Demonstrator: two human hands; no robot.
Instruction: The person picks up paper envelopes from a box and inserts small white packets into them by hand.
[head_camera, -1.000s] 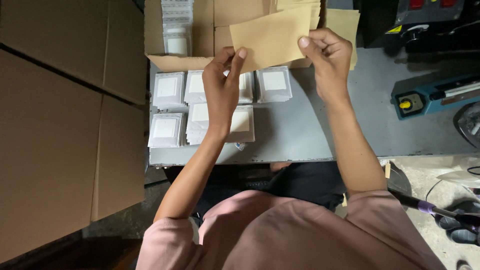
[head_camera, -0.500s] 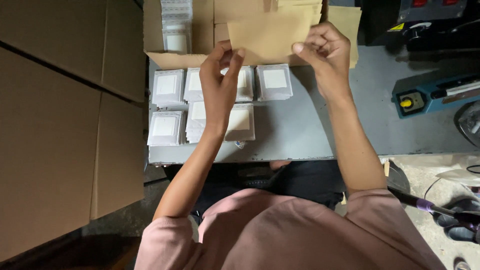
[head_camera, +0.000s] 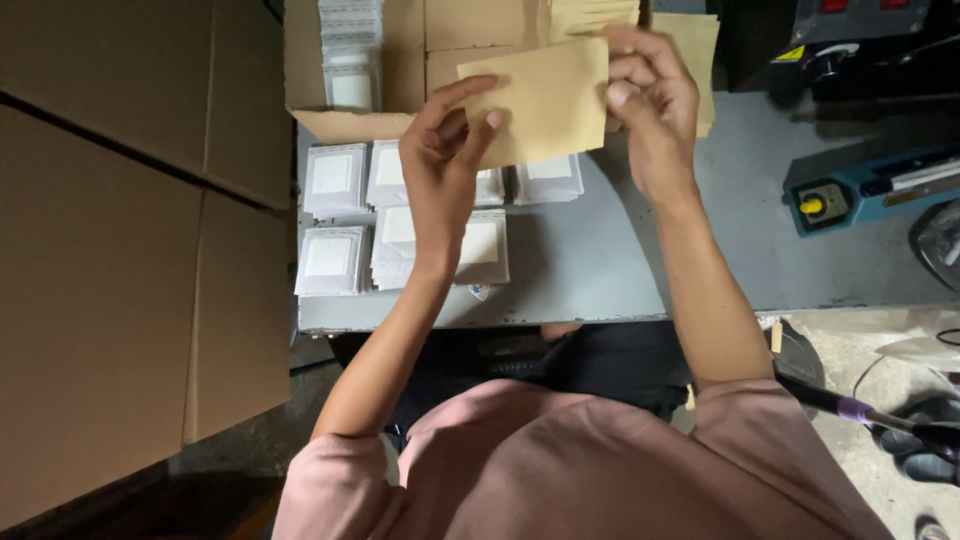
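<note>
Both my hands hold one tan paper envelope (head_camera: 545, 100) flat above the grey table (head_camera: 600, 260). My left hand (head_camera: 445, 150) pinches its left edge, thumb in front and fingers behind. My right hand (head_camera: 650, 100) grips its right edge with curled fingers. Under the envelope lie several white square packets in clear wrap (head_camera: 335, 180), laid in two rows on the table's left part. More tan envelopes (head_camera: 690, 40) are stacked behind my right hand.
An open cardboard box (head_camera: 400, 60) with white packets stands at the table's far edge. Large flat cardboard sheets (head_camera: 120, 250) lean at the left. A blue machine with a yellow knob (head_camera: 860, 190) sits at the right. A black machine (head_camera: 850, 40) is behind it.
The envelope has tilted from slanted to nearly level and dropped a little. My left hand's fingers have slid behind its left edge. My right hand has closed tighter on the right edge.
</note>
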